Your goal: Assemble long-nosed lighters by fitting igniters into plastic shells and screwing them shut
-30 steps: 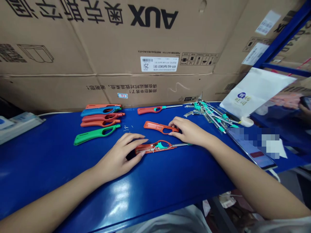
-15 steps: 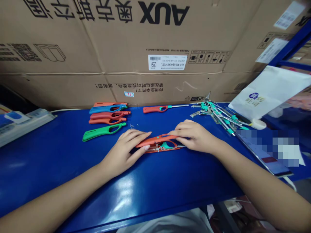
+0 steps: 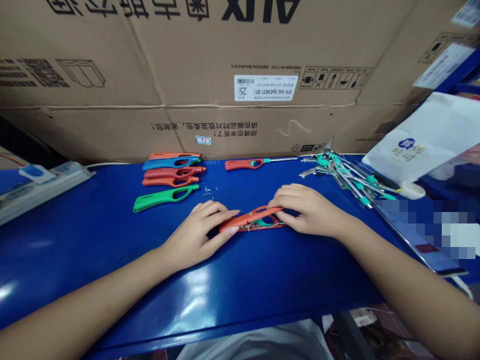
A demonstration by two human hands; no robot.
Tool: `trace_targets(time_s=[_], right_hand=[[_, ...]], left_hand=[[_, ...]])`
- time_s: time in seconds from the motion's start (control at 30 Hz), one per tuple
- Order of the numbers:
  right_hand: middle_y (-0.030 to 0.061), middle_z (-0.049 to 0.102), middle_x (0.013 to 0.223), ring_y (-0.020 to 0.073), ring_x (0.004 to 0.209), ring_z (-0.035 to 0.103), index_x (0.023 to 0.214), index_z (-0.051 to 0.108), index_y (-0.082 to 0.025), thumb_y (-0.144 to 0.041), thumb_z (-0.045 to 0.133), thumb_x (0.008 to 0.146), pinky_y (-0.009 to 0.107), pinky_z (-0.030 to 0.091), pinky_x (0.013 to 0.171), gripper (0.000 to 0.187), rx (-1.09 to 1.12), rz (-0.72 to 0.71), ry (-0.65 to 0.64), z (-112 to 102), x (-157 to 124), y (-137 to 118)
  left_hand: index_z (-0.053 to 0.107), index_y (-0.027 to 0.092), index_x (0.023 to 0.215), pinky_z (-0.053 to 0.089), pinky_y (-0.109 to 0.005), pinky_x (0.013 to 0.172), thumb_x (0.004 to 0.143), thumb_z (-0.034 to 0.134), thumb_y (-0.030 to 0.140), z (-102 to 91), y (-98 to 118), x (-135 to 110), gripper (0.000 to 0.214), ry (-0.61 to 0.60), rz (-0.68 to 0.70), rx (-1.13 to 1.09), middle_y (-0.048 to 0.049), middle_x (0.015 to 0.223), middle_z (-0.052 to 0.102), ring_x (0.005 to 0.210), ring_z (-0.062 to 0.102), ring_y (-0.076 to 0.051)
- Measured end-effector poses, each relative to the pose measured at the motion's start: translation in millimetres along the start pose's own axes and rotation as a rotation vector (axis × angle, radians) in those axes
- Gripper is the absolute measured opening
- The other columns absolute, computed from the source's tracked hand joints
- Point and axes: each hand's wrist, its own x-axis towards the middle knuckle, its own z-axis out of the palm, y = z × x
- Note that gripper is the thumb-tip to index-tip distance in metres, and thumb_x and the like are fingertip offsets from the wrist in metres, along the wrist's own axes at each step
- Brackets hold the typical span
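Between my hands is an orange long-necked lighter in two shell halves. The upper half (image 3: 247, 218) lies tilted over the lower half (image 3: 262, 228); a gap between them shows the teal trigger, thin wires and metal parts. My left hand (image 3: 200, 230) is closed, fingers and thumb pinching the handle end. With fingertips and thumb, my right hand (image 3: 307, 210) pinches the front end of the upper half, which sits raised. My right fingers hide the metal tube.
Behind stand several lighter shells, a green one (image 3: 161, 199) nearest, small screws (image 3: 207, 191) and a red lighter (image 3: 243, 164). Right are a pile of metal tubes with teal triggers (image 3: 348, 175) and a phone (image 3: 416, 235). A power strip (image 3: 45, 187) lies left; a carton (image 3: 187, 90) backs the table.
The upper shell half has come down closer to the lower half at the handle end, narrowing the gap. Both hands keep hold. The camera view has shifted slightly.
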Motion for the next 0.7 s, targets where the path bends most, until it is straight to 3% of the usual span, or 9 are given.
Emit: trace_targets(time_s=[0.2,0.43,0.7], right_hand=[[0.0067,0.073,0.096,0.0204,0.087,0.065,0.105,0.072,-0.018,-0.018,0.058,0.096,0.035,0.045,0.08,0.016,-0.011,-0.034,0.017,2.8,-2.3,3.4],[0.006,0.072,0.095,0.0206,0.089,0.064,0.1,0.07,-0.019,-0.034,0.066,0.094,0.036,0.043,0.082,0.017,0.015,0.003,-0.087,-1.6,0.9,-1.6],[0.0065,0.066,0.098,0.0208,0.091,0.061,0.091,0.066,-0.019,-0.029,0.064,0.094,0.037,0.044,0.085,0.01,0.028,0.053,-0.202,-0.5,-0.3,-0.4]], left_hand=[[0.064,0.018,0.131,0.05,-0.039,0.094,0.102,0.057,0.033,2.3,-1.5,0.2,0.033,0.02,-0.019,-0.011,-0.0079,0.114,0.069,0.106,0.062,-0.021],[0.064,0.017,0.129,0.053,-0.036,0.093,0.101,0.06,0.033,4.5,-3.6,0.8,0.033,0.051,0.002,-0.027,-0.0086,0.112,0.067,0.104,0.063,-0.02],[0.063,0.018,0.13,0.054,-0.039,0.096,0.099,0.063,0.031,6.5,-3.0,3.4,0.033,0.056,0.005,-0.03,-0.0091,0.115,0.066,0.107,0.063,-0.022]])
